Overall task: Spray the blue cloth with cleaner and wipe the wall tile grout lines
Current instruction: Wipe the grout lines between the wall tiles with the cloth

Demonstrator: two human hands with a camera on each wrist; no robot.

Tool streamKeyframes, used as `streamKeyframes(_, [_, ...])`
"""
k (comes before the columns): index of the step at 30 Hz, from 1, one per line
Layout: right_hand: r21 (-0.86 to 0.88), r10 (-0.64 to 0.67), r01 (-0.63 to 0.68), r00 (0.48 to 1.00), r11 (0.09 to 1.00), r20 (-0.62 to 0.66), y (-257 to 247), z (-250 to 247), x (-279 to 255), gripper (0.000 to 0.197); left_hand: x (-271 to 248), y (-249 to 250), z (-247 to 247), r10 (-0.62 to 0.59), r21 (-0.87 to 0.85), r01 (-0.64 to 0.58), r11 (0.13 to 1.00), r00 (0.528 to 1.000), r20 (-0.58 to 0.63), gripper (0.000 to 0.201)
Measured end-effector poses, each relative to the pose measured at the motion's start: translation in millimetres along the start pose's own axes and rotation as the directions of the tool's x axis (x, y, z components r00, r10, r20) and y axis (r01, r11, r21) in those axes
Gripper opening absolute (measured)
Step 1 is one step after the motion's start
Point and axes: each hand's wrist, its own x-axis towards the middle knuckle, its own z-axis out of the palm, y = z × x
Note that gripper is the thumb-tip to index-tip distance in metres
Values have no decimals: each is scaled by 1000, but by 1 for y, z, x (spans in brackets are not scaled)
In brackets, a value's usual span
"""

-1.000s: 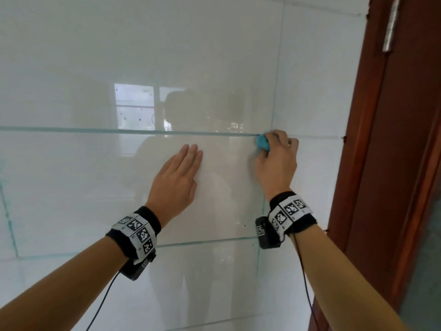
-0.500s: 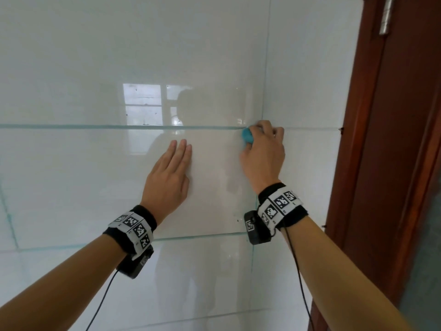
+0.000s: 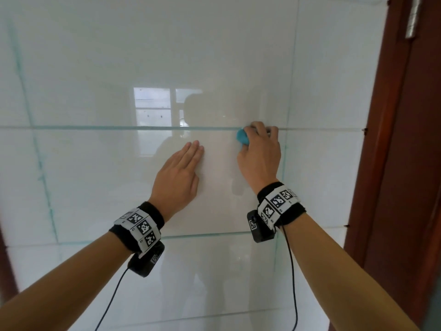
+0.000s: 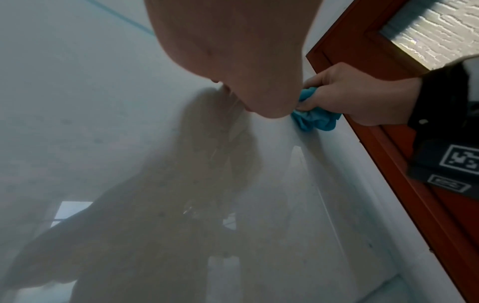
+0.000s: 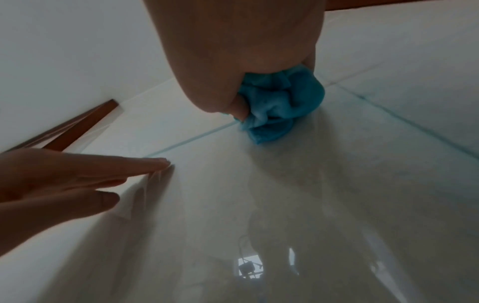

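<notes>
Head view: right hand (image 3: 259,156) grasps the bunched blue cloth (image 3: 242,137), pressing it on the horizontal grout line (image 3: 95,127) of the wall tile (image 3: 119,182); left hand (image 3: 177,177) lies flat, fingers straight, on the tile just beside. Left wrist view: cloth (image 4: 314,120) near the door frame (image 4: 388,160). Right wrist view: cloth (image 5: 279,110) sits crumpled on the grout.

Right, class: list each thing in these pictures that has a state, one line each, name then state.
blue cloth: bunched, pressed on the horizontal grout line.
right hand: grips the cloth.
left hand: flat on the wall tile, fingers straight.
door frame: beside the tiles.
</notes>
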Motion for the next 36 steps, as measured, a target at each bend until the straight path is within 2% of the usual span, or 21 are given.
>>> streamKeyframes(5, [2, -66, 66, 998, 998, -19, -56, 18, -6, 36, -23, -45, -17, 33, 34, -32, 999, 999, -9, 68])
streamKeyframes(9, [19, -163, 162, 986, 987, 32, -97, 27, -8, 35, -30, -67, -21, 77, 67, -78, 995, 997, 21, 66])
streamKeyframes(11, [42, -225, 222, 971, 974, 87, -100, 24, -4, 36, -30, -73, -21, 97, 74, -99, 992, 995, 33, 66])
streamKeyframes(13, [117, -242, 233, 968, 965, 71, -86, 14, 3, 38, -30, -74, -21, 112, 64, -114, 991, 993, 33, 66])
streamKeyframes(15, [167, -124, 138, 988, 976, -95, -63, 3, 13, 42, -31, -75, -19, 115, 42, -116, 992, 993, 32, 67])
streamKeyframes(17, [220, 74, -12, 957, 975, -279, -42, -3, 24, 41, -32, -76, -18, 112, 32, -113, 993, 993, 35, 69])
streamKeyframes(19, [238, 217, -142, 919, 961, -328, -36, 5, 31, 42, -31, -76, -18, 118, 27, -120, 992, 992, 47, 70])
streamKeyframes(20, [226, 240, -171, 914, 959, -326, -41, 13, 29, 45, -31, -76, -19, 122, 20, -123, 992, 991, 55, 70])
streamKeyframes(22, [193, 176, -119, 935, 974, -308, -59, 32, 15, 52, -31, -76, -22, 121, 13, -122, 992, 991, 64, 70])
streamKeyframes(25, [128, -111, 137, 976, 982, -187, -90, 48, -13, 52, -38, -75, -25, 101, -15, -100, 995, 993, 56, 68])
streamKeyframes(28, [65, -364, 366, 930, 928, -46, -91, 41, -10, 51, -50, -77, -30, 94, -22, -94, 995, 995, 35, 67])
streamKeyframes(30, [40, -453, 454, 891, 890, -25, -80, 29, 10, 52, -57, -83, -32, 90, -9, -90, 996, 996, 24, 68])
streamKeyframes(31, [29, -457, 459, 888, 888, -47, -75, 22, 26, 54, -58, -87, -33, 77, -3, -77, 997, 997, 20, 68])
streamKeyframes(32, [23, -424, 428, 901, 904, -87, -72, 15, 43, 54, -59, -91, -32, 59, -2, -59, 998, 998, 19, 68])
streamKeyframes(34, [47, -271, 283, 945, 958, -183, -75, 7, 80, 51, -59, -98, -30, 38, 5, -38, 999, 999, 24, 69])
streamKeyframes(36, [92, -131, 156, 962, 983, -238, -89, 10, 105, 47, -57, -102, -28, 59, 20, -60, 998, 998, 34, 70])
